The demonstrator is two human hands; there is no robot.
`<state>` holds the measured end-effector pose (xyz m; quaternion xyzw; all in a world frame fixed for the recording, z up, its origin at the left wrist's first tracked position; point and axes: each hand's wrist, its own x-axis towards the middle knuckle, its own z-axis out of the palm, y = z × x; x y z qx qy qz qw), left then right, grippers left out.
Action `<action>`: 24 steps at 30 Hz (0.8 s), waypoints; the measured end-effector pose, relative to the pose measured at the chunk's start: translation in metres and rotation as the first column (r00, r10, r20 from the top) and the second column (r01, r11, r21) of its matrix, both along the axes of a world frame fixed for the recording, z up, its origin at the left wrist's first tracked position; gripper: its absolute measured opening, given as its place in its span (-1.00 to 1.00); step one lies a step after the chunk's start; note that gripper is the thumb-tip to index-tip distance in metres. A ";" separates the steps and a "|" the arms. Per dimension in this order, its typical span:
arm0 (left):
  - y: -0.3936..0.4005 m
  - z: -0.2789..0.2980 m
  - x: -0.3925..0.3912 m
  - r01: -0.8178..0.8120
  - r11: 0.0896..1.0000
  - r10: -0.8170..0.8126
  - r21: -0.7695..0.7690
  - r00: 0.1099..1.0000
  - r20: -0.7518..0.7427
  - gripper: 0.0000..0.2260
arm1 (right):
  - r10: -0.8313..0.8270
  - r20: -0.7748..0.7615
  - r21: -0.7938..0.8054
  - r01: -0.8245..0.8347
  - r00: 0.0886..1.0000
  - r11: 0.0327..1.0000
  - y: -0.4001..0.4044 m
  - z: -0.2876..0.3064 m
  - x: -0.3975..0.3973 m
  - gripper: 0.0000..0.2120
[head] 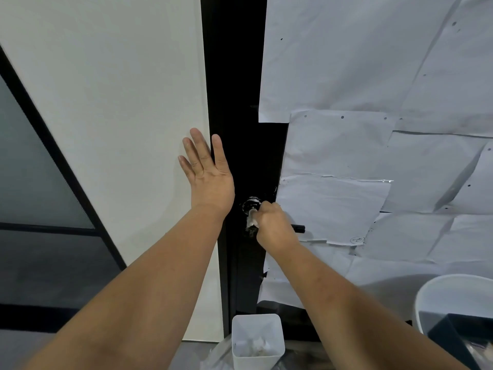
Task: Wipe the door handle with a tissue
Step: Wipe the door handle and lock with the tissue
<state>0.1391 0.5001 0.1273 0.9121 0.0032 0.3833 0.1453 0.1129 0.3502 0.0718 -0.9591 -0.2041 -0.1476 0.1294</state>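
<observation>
Black metal frames the door, and the dark lever door handle (298,227) juts from it toward the paper-covered panel (373,161) on the right. Only the handle's far tip shows clear of the right hand (274,225), which is curled around the lever with a white tissue (252,218) bunched between palm and metal. A crumpled edge of the tissue sticks out at the thumb side, just below the round rose (250,202) where the lever meets the door. Wrapping the tissue around the handle probably lets one stroke clean all sides at once.

The left hand (206,169) lies flat, fingers straight and slightly spread, grasping nothing. Its palm presses where the white wall panel (120,116) meets the black door edge (232,89). That placement looks like a brace, steadying the person and perhaps keeping the door from swinging while the other hand rubs.

Below, a small white bin (257,340) with crumpled tissue inside stands near the door's foot, likely for the used tissue. A larger white container (453,289) sits at lower right.
</observation>
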 end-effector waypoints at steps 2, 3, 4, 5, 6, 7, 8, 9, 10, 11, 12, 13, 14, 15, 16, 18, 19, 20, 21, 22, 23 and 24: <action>0.000 0.001 -0.001 0.000 1.000 0.000 0.007 1.000 -0.005 0.00 | 0.030 0.000 -0.041 -0.030 1.000 0.999 0.003 0.001 -0.005 -0.64; 0.001 0.001 -0.001 0.005 1.000 -0.005 0.008 1.000 -0.005 -0.01 | 0.033 0.002 -0.045 -0.033 0.999 0.998 0.003 -0.001 -0.006 -0.63; 0.002 0.002 -0.003 0.013 1.000 -0.013 0.012 1.000 0.001 -0.04 | 0.038 0.014 -0.046 -0.038 0.999 0.998 0.001 -0.001 -0.006 -0.61; 0.004 0.002 -0.005 0.019 1.000 -0.019 0.019 1.000 0.012 -0.09 | 0.040 0.014 -0.051 -0.039 0.999 0.998 -0.001 -0.002 -0.008 -0.58; 0.007 0.003 -0.006 0.021 0.999 -0.022 0.028 0.999 0.033 -0.15 | 0.045 0.015 -0.058 -0.044 0.999 0.997 -0.003 -0.002 -0.008 -0.57; 0.009 0.006 -0.007 0.018 0.999 -0.021 0.039 0.998 0.058 -0.21 | 0.047 0.015 -0.066 -0.046 0.999 0.997 -0.004 0.000 -0.010 -0.60; 0.010 0.010 -0.008 0.012 0.999 -0.017 0.053 0.996 0.090 -0.25 | 0.047 0.014 -0.078 -0.046 0.999 0.996 -0.004 0.002 -0.010 -0.64; 0.010 0.015 -0.008 0.008 0.998 -0.016 0.068 0.992 0.122 -0.29 | 0.047 0.012 -0.086 -0.045 0.999 0.995 -0.002 0.005 -0.011 -0.67; 0.009 0.023 -0.006 0.009 0.997 -0.020 0.079 0.988 0.150 -0.32 | 0.049 0.011 -0.088 -0.048 0.999 0.995 -0.001 0.007 -0.011 -0.68; 0.007 0.032 -0.004 0.015 0.996 -0.029 0.085 0.984 0.173 -0.34 | 0.049 0.009 -0.089 -0.048 0.999 0.995 0.000 0.008 -0.010 -0.69; 0.005 0.042 -0.002 0.021 0.996 -0.037 0.086 0.980 0.194 -0.36 | 0.047 0.010 -0.087 -0.046 0.999 0.995 0.000 0.007 -0.009 -0.71; 0.004 0.053 0.002 0.025 0.996 -0.042 0.083 0.975 0.218 -0.38 | 0.039 0.009 -0.075 -0.038 0.999 0.996 0.000 0.005 -0.007 -0.73; 0.003 0.065 0.005 0.027 0.997 -0.046 0.077 0.968 0.245 -0.40 | 0.028 0.008 -0.059 -0.027 1.000 0.998 -0.001 0.003 -0.006 -0.75; 0.003 0.076 0.008 0.028 0.997 -0.045 0.069 0.961 0.272 -0.42 | 0.015 0.007 -0.038 -0.015 1.000 0.999 -0.001 0.001 -0.006 -0.77; 0.004 0.086 0.011 0.025 0.998 -0.042 0.061 0.954 0.298 -0.44 | 0.009 0.016 -0.016 -0.009 1.000 1.000 -0.001 -0.001 -0.006 -0.79; 0.004 0.096 0.017 0.018 0.998 -0.035 0.054 0.942 0.334 -0.48 | 0.012 0.047 0.032 -0.014 0.999 0.999 0.000 -0.002 -0.005 -0.87; 0.003 0.097 0.019 0.011 0.999 -0.028 0.049 0.937 0.348 -0.49 | 0.022 0.061 0.051 -0.025 0.998 0.998 0.001 -0.002 -0.006 -0.91; 0.002 0.095 0.022 0.002 0.999 -0.018 0.043 0.933 0.360 -0.50 | 0.029 0.071 0.059 -0.034 0.997 0.998 0.003 -0.003 -0.005 -0.94; 0.001 0.094 0.023 -0.008 0.999 -0.007 0.039 0.929 0.371 -0.51 | 0.037 0.077 0.058 -0.041 0.996 0.997 0.005 -0.003 -0.005 -0.93; 0.001 0.092 0.024 -0.018 0.999 0.003 0.036 0.926 0.378 -0.51 | 0.046 0.079 0.052 -0.050 0.996 0.997 0.006 -0.004 -0.004 -0.89; 0.001 0.091 0.025 -0.025 0.999 0.010 0.035 0.923 0.385 -0.52 | 0.064 0.080 0.047 -0.068 0.995 0.997 0.006 -0.006 -0.003 -0.85; 0.001 0.090 0.026 -0.028 0.999 0.011 0.037 0.921 0.390 -0.52 | 0.089 0.086 0.038 -0.092 0.992 0.995 0.004 -0.009 -0.002 -0.81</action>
